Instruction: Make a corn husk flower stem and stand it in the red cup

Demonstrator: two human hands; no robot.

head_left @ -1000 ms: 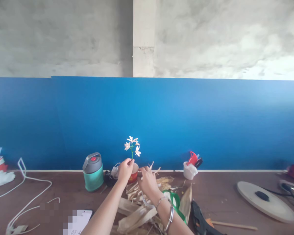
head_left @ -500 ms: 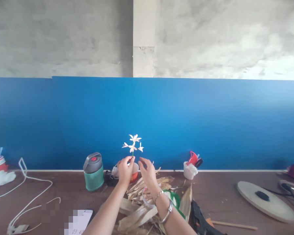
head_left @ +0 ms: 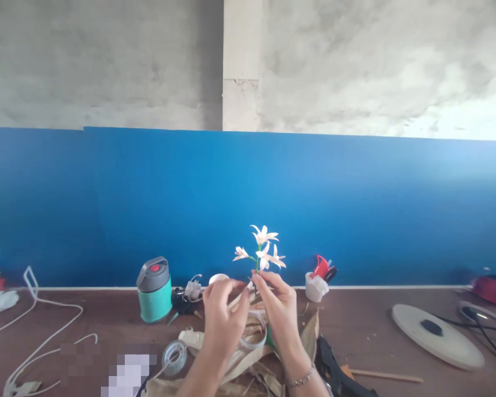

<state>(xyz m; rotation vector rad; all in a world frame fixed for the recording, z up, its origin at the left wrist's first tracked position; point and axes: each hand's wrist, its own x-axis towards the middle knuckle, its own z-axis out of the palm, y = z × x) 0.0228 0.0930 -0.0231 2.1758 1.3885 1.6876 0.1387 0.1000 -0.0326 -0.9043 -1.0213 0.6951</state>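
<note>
The left hand (head_left: 225,320) and right hand (head_left: 279,314) stand close together, fingers (head_left: 268,281) curled inward.

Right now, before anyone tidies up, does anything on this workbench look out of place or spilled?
Dried husks lie scattered in a loose pile across the middle of the brown bench, which looks messy. A white cable also sprawls loosely at the left.

On the table (head_left: 91,314), a flask (head_left: 154,292) stands left of the dried husks (head_left: 308,337) (a tape roll (head_left: 174,357) just before it), with a round board (head_left: 436,336) farther right.
</note>
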